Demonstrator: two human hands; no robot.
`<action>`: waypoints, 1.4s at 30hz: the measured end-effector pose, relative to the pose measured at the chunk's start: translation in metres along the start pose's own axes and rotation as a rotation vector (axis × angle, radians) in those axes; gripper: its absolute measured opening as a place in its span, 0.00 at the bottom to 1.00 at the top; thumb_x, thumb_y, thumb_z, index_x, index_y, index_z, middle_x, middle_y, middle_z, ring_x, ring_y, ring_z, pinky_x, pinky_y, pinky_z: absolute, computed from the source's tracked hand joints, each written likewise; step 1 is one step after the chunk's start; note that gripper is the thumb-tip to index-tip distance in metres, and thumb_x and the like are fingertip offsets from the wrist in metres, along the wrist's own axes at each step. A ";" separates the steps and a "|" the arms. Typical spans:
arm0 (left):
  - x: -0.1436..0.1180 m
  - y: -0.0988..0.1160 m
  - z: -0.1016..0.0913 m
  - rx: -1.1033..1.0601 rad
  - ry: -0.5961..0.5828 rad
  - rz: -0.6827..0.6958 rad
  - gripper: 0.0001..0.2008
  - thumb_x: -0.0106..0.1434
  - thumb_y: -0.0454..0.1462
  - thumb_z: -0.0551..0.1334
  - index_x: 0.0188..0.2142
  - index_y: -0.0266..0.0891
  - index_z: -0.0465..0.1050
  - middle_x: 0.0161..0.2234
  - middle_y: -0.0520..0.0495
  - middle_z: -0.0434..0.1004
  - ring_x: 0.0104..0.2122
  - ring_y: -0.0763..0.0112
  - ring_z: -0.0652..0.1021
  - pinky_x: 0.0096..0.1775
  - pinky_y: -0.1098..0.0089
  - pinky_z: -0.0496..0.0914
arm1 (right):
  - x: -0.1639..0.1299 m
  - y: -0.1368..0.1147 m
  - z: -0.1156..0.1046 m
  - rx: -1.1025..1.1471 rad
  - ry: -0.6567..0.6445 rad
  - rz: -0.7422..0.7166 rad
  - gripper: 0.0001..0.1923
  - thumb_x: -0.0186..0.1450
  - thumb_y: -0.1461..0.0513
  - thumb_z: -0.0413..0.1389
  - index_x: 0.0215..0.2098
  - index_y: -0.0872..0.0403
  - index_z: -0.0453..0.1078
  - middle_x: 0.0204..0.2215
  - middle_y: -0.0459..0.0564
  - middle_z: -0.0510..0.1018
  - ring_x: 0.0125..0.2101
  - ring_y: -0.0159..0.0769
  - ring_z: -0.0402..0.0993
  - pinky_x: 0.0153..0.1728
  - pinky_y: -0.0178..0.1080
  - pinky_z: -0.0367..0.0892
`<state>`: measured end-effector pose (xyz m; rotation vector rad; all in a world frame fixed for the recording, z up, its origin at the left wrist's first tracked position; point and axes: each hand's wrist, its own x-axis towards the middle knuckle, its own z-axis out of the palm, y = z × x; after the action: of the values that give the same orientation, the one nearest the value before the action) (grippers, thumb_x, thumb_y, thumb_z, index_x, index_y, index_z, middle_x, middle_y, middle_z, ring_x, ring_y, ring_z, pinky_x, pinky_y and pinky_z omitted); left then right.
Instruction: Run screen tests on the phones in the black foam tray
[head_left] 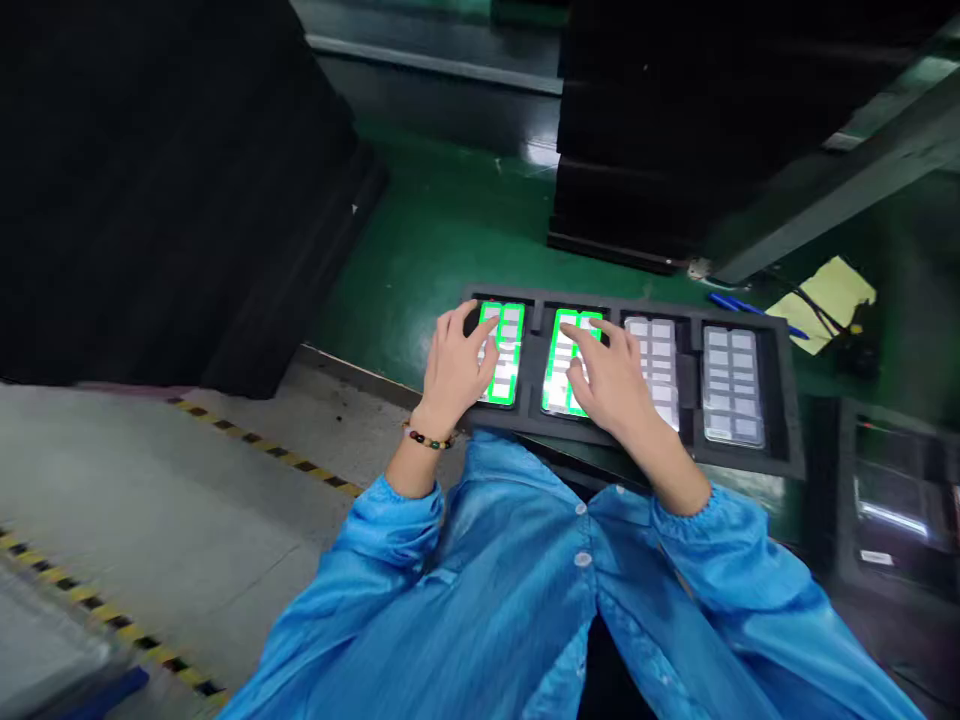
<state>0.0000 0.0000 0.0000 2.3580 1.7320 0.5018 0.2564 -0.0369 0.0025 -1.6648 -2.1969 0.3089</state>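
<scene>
1. Panels sit in a dark four-pocket tray (780, 400) on the green bench (420, 260) in front of you, one flat panel per pocket, each showing a grid of pale rectangles.
2. Your left hand (454, 370) lies on the leftmost panel (504, 352), which has a bright green border; the fingers are spread open and rest flat on its left half, gripping nothing.
3. Your right hand (611, 385) lies on the second panel (564, 365), also green-bordered; the fingers are loosely extended, with the fingertips touching its upper part and the palm covering its right edge and the tray wall beside it.
4. The third panel (658, 360) is just beside your right hand, partly under its wrist side; the fourth panel (733, 385) lies apart, uncovered. Neither shows a green border.
5. A beaded bracelet (429, 438) circles your left wrist, above the blue sleeves (525, 600).
6. Behind the tray's right end lie a yellow sheet (832, 295), blue pens (742, 308) and a black cable (814, 308).
7. Tall black stacks (645, 120) stand behind the tray, another dark tray (892, 500) sits to your right, and yellow-black tape (262, 445) marks the floor to your left.
</scene>
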 end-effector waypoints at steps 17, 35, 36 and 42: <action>-0.005 -0.006 0.014 -0.099 0.131 -0.023 0.21 0.78 0.39 0.55 0.64 0.38 0.78 0.70 0.31 0.65 0.69 0.44 0.66 0.69 0.41 0.68 | 0.000 -0.002 0.005 0.049 0.029 0.023 0.27 0.77 0.63 0.46 0.71 0.58 0.69 0.54 0.55 0.86 0.69 0.59 0.64 0.69 0.61 0.59; -0.022 -0.006 0.011 -0.139 0.262 -0.029 0.15 0.76 0.37 0.60 0.49 0.40 0.88 0.61 0.39 0.81 0.59 0.50 0.75 0.62 0.46 0.73 | -0.022 -0.009 0.004 0.047 0.061 0.045 0.26 0.77 0.64 0.46 0.69 0.55 0.71 0.56 0.57 0.85 0.68 0.57 0.66 0.68 0.61 0.60; -0.023 -0.006 0.011 -0.141 0.269 -0.040 0.15 0.76 0.38 0.60 0.48 0.40 0.88 0.60 0.39 0.81 0.59 0.50 0.75 0.61 0.46 0.74 | -0.025 -0.006 0.002 0.047 0.071 0.072 0.26 0.77 0.64 0.46 0.69 0.55 0.71 0.56 0.57 0.84 0.68 0.57 0.67 0.67 0.61 0.61; -0.024 -0.006 0.011 -0.146 0.266 -0.025 0.14 0.76 0.38 0.61 0.48 0.40 0.87 0.61 0.39 0.81 0.59 0.50 0.74 0.62 0.45 0.73 | -0.033 -0.002 -0.001 0.041 0.117 0.148 0.25 0.77 0.63 0.45 0.67 0.55 0.72 0.58 0.59 0.83 0.67 0.57 0.67 0.66 0.61 0.61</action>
<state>-0.0074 -0.0204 -0.0164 2.2480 1.7581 0.9409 0.2630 -0.0693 -0.0011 -1.7799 -1.9757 0.2855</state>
